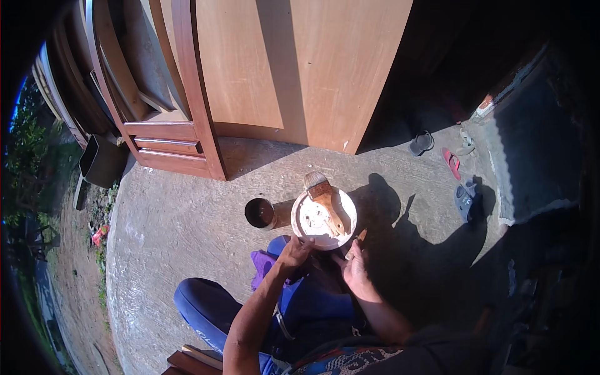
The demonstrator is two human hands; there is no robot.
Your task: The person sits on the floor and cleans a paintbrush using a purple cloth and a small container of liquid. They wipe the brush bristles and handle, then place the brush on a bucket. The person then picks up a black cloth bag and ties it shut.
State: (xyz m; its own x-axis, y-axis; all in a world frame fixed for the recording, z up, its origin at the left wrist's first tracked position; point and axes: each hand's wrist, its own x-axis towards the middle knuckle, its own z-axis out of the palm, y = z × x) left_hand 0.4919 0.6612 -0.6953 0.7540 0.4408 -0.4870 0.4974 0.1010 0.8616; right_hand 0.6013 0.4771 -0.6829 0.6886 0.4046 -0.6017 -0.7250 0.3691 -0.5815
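My left hand (296, 251) grips the near rim of a round white tub or lid (348, 206), its thumb over the edge. A wide flat paintbrush (328, 201) with a wooden handle lies across the white top, and its pale bristles stick out past the far rim. My right hand (355, 269), just right of the near rim, holds a small slim tool (361, 236) with a yellowish-brown pointed end; its exact kind is unclear. Left of the tub, a dark open can (259, 213) stands on the concrete. Purple cloth (260, 268) lies by my knee.
A reddish-brown wooden door frame (178, 152) and a large plywood panel (337, 79) stand ahead. Several sandals, including a pink flip-flop (451, 163) and a grey clog (463, 202), lie right. A dark bin (104, 161) stands left, past the concrete. Wood pieces (192, 362) lie behind my leg.
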